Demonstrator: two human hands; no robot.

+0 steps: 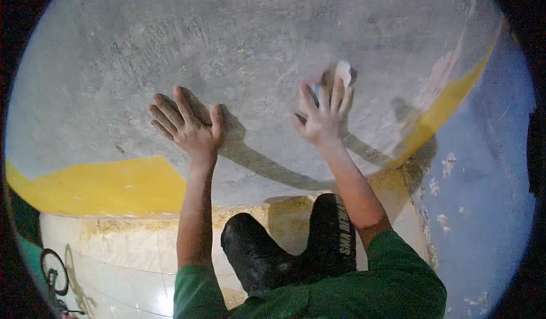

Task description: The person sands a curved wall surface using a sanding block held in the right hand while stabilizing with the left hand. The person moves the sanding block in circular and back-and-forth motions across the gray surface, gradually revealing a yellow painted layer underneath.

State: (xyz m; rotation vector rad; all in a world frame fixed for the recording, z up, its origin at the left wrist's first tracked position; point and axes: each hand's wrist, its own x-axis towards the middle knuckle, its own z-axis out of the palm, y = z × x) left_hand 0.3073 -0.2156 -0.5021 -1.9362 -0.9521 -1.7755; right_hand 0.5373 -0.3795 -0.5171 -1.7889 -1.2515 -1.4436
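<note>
In the head view my left hand [194,125] is spread with nothing in it. It is held at the grey wall [256,33], its shadow falling to the right; whether the palm touches the surface I cannot tell. My right hand [324,114] is blurred, fingers spread over a small folded sheet [344,71] that is white on one part and brown on another. The fingers hold this sheet flat against the wall. Bits of pink and blue show between the index and middle fingers, too blurred to name.
Yellow paint [111,187] bands the wall's lower part. A blue wall [482,148] with chipped spots meets it on the right. My legs in dark trousers [260,250] stand on a pale tiled floor [132,250]. A bicycle wheel [54,272] shows at the lower left.
</note>
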